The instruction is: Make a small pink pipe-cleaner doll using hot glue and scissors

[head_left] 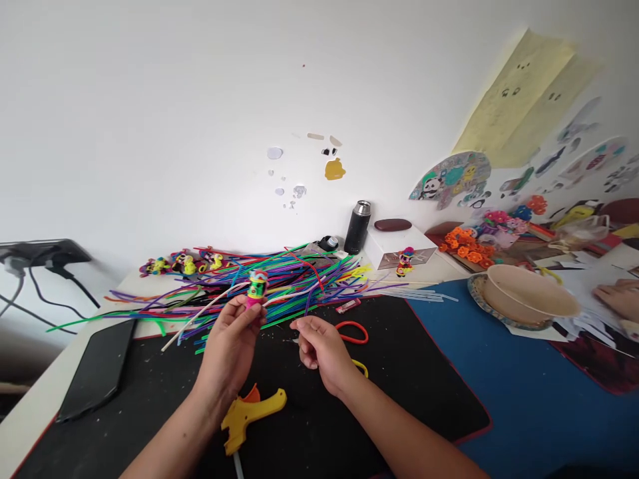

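My left hand (pixel 230 342) is wrapped round the lower part of a small pipe-cleaner doll (pixel 256 287), held upright. Its top is light blue, its middle yellow, green and black, and its base pink. A short distance to the right, my right hand (pixel 322 349) has its thumb and fingers pinched together; whatever may be between them is too small to make out. A yellow glue gun (pixel 254 414) with an orange trigger lies on the mat below my hands. Behind my right hand a red loop handle (pixel 355 331) and a yellow loop handle (pixel 360 367) show partly.
Loose coloured pipe cleaners (pixel 294 283) are heaped along the wall. Finished dolls (pixel 182 263) lie at the left, and another doll (pixel 405 261) stands before a white box (pixel 399 246). A black flask (pixel 357 227), a beige bowl (pixel 529 293) and another person's hand (pixel 619 299) are farther right.
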`<state>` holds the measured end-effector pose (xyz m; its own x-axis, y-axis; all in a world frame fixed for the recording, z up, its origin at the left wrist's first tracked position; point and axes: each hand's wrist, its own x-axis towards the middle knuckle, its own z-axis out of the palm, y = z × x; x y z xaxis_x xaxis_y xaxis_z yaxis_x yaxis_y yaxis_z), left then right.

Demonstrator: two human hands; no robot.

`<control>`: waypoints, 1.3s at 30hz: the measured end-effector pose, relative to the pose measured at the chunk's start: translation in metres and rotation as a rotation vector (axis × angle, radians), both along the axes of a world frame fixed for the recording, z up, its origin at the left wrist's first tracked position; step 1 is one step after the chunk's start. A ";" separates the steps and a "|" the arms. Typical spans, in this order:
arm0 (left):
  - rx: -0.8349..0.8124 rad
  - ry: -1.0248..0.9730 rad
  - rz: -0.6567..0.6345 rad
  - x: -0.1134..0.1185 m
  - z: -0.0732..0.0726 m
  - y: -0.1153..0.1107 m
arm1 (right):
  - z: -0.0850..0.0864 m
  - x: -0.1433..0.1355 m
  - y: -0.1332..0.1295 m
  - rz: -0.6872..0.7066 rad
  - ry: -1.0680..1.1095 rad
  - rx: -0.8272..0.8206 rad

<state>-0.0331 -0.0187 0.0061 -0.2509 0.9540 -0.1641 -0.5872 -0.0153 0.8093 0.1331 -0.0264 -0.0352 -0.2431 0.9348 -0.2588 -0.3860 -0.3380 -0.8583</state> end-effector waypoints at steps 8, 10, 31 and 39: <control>-0.023 0.067 -0.014 0.002 -0.005 0.003 | 0.006 -0.019 0.034 0.036 -0.102 0.236; -0.010 0.100 -0.026 0.004 -0.008 0.002 | -0.001 -0.021 0.041 -0.028 -0.084 0.270; -0.005 0.389 -0.227 0.019 -0.021 -0.007 | -0.009 -0.002 0.034 0.084 0.131 0.070; 0.041 0.428 -0.247 0.021 -0.024 -0.007 | -0.009 -0.005 0.031 0.101 0.126 0.063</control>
